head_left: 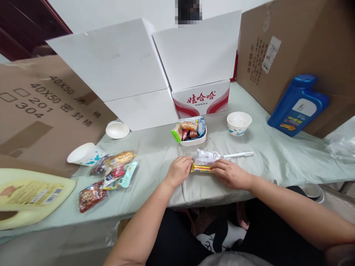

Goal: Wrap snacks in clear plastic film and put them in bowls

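A slim yellow snack packet [201, 169] lies near the table's front edge, between my two hands. My left hand [179, 170] is closed, its fingertips pinching at the packet's left end. My right hand [232, 173] has its fingers bent over the right end, which they hide. Just behind the packet is a clear plastic wrapper with a printed white label [208, 156], close to both hands. A white pen-like stick [238, 154] points right from the wrapper. Farther back, a white dish [195, 140] holds several wrapped snacks [189, 129].
Wrapped snacks [115, 173] lie at left beside a tipped paper bowl [85, 153]. Another white bowl [117, 130] stands behind them. At right are a paper bowl [239, 123] and a blue bottle [298, 107]. A yellow jug [30, 197] lies far left. White boxes [202, 101] and cartons [277, 48] enclose the back.
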Demonstrator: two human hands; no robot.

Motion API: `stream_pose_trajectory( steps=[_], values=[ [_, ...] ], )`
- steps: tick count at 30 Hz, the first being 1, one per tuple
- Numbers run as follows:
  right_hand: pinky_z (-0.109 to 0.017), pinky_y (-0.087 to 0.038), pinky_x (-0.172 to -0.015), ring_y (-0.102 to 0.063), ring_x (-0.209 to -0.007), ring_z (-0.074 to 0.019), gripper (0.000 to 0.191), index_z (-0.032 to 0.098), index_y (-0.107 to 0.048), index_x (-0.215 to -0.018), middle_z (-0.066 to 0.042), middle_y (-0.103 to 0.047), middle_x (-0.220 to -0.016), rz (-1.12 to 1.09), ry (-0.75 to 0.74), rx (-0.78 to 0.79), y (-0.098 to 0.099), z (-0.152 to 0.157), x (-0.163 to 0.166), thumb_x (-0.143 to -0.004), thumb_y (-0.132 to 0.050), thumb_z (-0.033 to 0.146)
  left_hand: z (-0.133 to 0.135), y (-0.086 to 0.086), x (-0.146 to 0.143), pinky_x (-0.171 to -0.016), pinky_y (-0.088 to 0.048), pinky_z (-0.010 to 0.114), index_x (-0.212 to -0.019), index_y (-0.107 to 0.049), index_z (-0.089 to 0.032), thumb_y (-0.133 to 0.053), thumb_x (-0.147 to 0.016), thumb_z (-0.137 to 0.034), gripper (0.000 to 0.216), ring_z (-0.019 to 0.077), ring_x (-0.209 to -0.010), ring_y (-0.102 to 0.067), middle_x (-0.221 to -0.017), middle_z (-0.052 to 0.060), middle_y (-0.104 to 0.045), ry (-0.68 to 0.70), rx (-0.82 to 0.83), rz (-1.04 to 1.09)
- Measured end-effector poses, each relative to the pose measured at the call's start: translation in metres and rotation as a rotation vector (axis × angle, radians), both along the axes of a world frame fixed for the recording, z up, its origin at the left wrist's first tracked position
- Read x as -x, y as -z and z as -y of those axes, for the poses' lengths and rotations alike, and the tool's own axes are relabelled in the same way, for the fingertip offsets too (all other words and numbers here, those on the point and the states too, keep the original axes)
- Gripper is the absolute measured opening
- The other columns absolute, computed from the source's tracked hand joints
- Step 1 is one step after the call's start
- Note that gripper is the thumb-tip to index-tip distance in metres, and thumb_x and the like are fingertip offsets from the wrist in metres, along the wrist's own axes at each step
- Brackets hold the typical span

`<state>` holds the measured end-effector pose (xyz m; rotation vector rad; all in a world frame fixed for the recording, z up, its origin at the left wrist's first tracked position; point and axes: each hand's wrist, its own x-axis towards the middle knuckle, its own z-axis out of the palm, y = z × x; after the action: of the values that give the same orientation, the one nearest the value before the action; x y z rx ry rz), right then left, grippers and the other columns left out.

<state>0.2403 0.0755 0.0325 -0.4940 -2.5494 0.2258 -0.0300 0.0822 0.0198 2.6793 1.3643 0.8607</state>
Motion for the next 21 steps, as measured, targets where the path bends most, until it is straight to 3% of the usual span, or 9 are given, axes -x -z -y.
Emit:
stream_pose_trajectory(
  steps=[4,7,9,12,15,18,21],
  values=[
    [-0.037,-0.048,-0.081,-0.055,-0.090,-0.0208,0.023,0.016,-0.061,-0.108,-0.012,-0.065,-0.099,0.081,0.042,-0.011,0.005,-0.001,0.001,-0.093,-0.043,0.016,0.007,-0.005,-0.006,-0.080,-0.051,0.033,-0.091,-0.059,-0.020,-0.042,-0.091,-0.020,0.017,0.0186,-0.085,-0.066,-0.084,0.005,-0.069,-0.075,0.069,0.224],
    [-0.035,-0.045,-0.078,-0.054,-0.086,-0.0202,0.022,0.017,-0.064,-0.101,-0.010,-0.065,-0.092,0.127,-0.003,-0.038,0.002,0.002,0.001,-0.096,-0.043,0.022,0.011,-0.010,-0.004,-0.063,-0.047,0.024,-0.097,-0.055,-0.021,-0.040,-0.094,-0.029,0.017,0.0135,-0.061,-0.060,-0.065,-0.003,-0.059,-0.258,0.177,0.455],
    [-0.034,-0.043,-0.077,-0.054,-0.085,-0.0200,0.022,0.018,-0.064,-0.099,-0.009,-0.066,-0.090,0.150,-0.030,-0.056,-0.001,0.004,0.001,-0.096,-0.043,0.023,0.005,-0.009,0.002,-0.058,-0.042,0.023,-0.094,-0.055,-0.021,-0.044,-0.092,-0.035,0.017,0.0128,-0.055,-0.055,-0.060,-0.005,-0.053,-0.412,0.212,0.516],
    [-0.033,-0.041,-0.076,-0.053,-0.084,-0.0197,0.023,0.018,-0.064,-0.099,-0.008,-0.066,-0.089,0.180,-0.028,-0.069,-0.001,0.004,0.003,-0.096,-0.041,0.020,-0.014,-0.005,0.019,-0.058,-0.040,0.025,-0.082,-0.057,-0.021,-0.057,-0.083,-0.035,0.014,0.0140,-0.056,-0.052,-0.060,-0.004,-0.052,-0.631,0.234,0.446],
    [-0.033,-0.041,-0.075,-0.051,-0.082,-0.0195,0.026,0.018,-0.064,-0.102,-0.008,-0.065,-0.088,0.194,-0.009,-0.078,0.002,0.003,0.003,-0.097,-0.039,0.018,-0.022,-0.009,0.032,-0.067,-0.044,0.029,-0.085,-0.059,-0.019,-0.061,-0.078,-0.029,0.012,0.0164,-0.066,-0.054,-0.076,0.002,-0.056,-0.742,0.041,0.407],
    [-0.036,-0.041,-0.080,-0.051,-0.084,-0.0200,0.024,0.019,-0.063,-0.104,-0.007,-0.065,-0.088,0.166,0.007,-0.100,0.002,0.005,0.004,-0.097,-0.040,0.018,-0.008,-0.019,0.026,-0.076,-0.047,0.034,-0.094,-0.058,-0.017,-0.056,-0.082,-0.024,0.014,0.0186,-0.079,-0.056,-0.092,0.008,-0.057,-0.588,-0.287,0.392],
    [-0.043,-0.041,-0.091,-0.052,-0.099,-0.0233,0.019,0.020,-0.062,-0.107,-0.009,-0.064,-0.098,0.074,0.041,-0.084,0.002,0.005,0.005,-0.094,-0.048,0.023,0.014,-0.023,-0.001,-0.080,-0.050,0.034,-0.093,-0.060,-0.019,-0.052,-0.086,-0.017,0.010,0.0187,-0.085,-0.058,-0.089,0.006,-0.061,-0.210,-0.273,0.251]
  ],
)
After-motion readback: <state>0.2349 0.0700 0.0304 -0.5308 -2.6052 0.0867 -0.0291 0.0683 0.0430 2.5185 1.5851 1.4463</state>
